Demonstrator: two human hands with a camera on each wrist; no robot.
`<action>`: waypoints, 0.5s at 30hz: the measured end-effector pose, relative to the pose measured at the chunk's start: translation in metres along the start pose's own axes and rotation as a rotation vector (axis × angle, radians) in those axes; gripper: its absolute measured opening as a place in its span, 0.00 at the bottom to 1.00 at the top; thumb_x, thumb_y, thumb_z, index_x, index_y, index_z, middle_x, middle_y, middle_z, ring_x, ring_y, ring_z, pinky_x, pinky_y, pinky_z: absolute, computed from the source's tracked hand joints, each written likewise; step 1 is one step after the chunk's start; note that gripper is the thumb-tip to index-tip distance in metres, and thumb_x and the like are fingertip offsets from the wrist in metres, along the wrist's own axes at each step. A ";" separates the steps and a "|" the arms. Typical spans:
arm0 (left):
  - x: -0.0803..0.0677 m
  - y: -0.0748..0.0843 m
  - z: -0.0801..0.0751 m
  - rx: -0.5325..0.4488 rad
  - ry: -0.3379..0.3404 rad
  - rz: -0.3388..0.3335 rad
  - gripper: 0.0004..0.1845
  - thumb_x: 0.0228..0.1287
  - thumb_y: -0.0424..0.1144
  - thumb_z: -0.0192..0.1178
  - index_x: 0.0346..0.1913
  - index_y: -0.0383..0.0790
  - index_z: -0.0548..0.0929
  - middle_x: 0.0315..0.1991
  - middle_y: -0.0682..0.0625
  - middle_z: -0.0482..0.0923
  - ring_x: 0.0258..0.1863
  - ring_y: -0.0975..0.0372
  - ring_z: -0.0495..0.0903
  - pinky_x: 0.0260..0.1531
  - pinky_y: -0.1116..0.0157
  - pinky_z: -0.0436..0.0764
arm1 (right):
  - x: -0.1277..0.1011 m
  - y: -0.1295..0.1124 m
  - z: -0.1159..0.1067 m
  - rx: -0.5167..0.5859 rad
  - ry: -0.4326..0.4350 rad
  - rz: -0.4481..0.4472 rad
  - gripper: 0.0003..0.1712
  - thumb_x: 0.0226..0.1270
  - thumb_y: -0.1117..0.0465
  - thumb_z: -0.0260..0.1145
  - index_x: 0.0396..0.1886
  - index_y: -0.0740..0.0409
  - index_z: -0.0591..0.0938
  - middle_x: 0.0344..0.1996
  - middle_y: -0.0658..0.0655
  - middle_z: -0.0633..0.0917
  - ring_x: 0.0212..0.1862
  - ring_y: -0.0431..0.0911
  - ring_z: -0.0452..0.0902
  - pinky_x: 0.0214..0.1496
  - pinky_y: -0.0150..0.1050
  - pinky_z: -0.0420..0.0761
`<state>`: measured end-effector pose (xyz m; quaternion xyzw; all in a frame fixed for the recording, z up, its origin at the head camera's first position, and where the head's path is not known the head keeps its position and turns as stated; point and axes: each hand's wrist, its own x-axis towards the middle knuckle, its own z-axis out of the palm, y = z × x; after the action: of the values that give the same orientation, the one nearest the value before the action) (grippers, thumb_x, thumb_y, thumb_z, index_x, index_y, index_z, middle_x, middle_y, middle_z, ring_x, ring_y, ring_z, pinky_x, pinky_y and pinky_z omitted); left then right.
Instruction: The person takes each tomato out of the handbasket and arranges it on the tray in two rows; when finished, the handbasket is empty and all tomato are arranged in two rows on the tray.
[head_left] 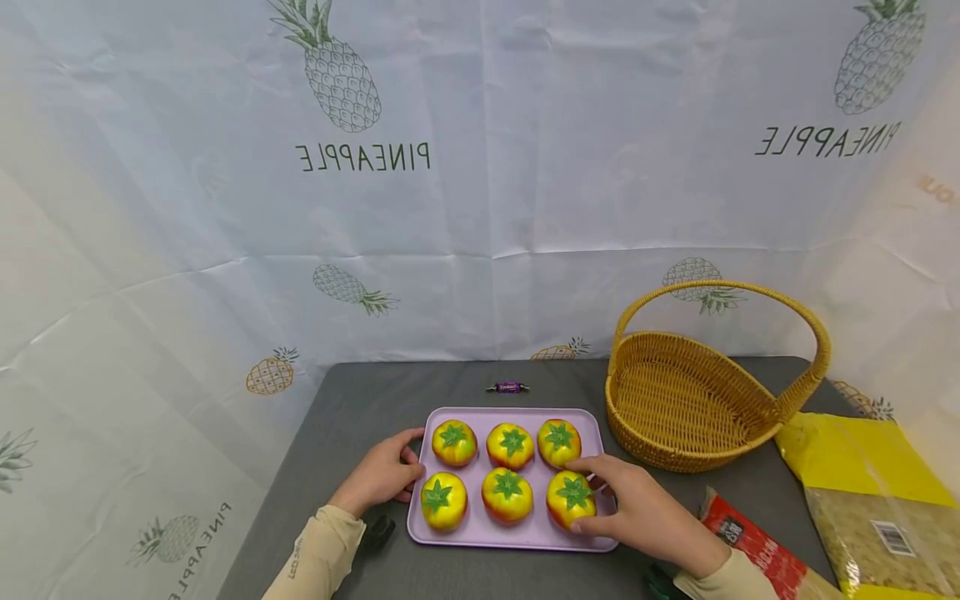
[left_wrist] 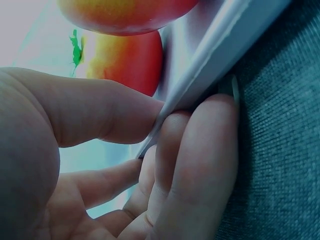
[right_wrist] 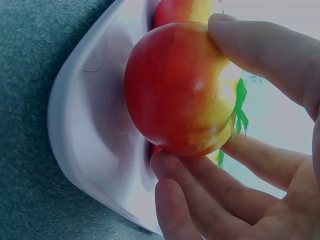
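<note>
A pale purple tray (head_left: 510, 546) lies on the grey table, holding several yellow-and-red persimmon-like fruits with green leafy tops, in two rows. My left hand (head_left: 384, 471) grips the tray's left rim; in the left wrist view the thumb presses on top of the rim (left_wrist: 200, 75) and fingers are curled underneath. At the front right of the tray, my right hand (head_left: 647, 504) holds the nearest persimmon (head_left: 572, 498). The right wrist view shows thumb and fingers on opposite sides of this persimmon (right_wrist: 175, 90); whether it touches the tray I cannot tell.
A wicker basket (head_left: 678, 392) with a tall handle stands right of the tray. A purple wrapped candy (head_left: 508, 387) lies behind the tray. Near my right forearm are a red packet (head_left: 761, 542) and a large yellow bag (head_left: 885, 500). A pineapple-print curtain (head_left: 487, 208) hangs behind the table.
</note>
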<state>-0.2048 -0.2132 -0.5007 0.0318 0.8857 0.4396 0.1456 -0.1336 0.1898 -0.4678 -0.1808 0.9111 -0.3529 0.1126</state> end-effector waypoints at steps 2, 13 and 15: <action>0.000 0.001 0.001 0.001 0.002 -0.009 0.36 0.65 0.31 0.67 0.77 0.40 0.74 0.37 0.46 0.78 0.25 0.58 0.81 0.25 0.62 0.90 | 0.000 0.001 0.001 0.000 0.000 0.002 0.40 0.58 0.39 0.83 0.67 0.45 0.83 0.57 0.47 0.86 0.51 0.40 0.82 0.47 0.34 0.85; -0.001 0.003 0.001 0.011 0.000 -0.015 0.36 0.64 0.31 0.67 0.77 0.39 0.74 0.36 0.46 0.78 0.25 0.58 0.81 0.26 0.61 0.90 | 0.000 0.004 0.004 -0.019 0.000 0.012 0.40 0.58 0.37 0.83 0.68 0.44 0.83 0.56 0.46 0.86 0.50 0.39 0.81 0.48 0.35 0.86; 0.000 0.002 0.001 0.010 -0.001 -0.013 0.36 0.64 0.31 0.67 0.77 0.40 0.74 0.37 0.46 0.78 0.25 0.58 0.81 0.25 0.62 0.90 | 0.001 0.004 0.004 -0.020 0.000 0.015 0.41 0.58 0.37 0.83 0.68 0.45 0.82 0.56 0.46 0.85 0.51 0.38 0.81 0.49 0.35 0.86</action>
<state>-0.2044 -0.2113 -0.5002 0.0272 0.8880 0.4342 0.1489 -0.1341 0.1899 -0.4735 -0.1751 0.9159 -0.3429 0.1135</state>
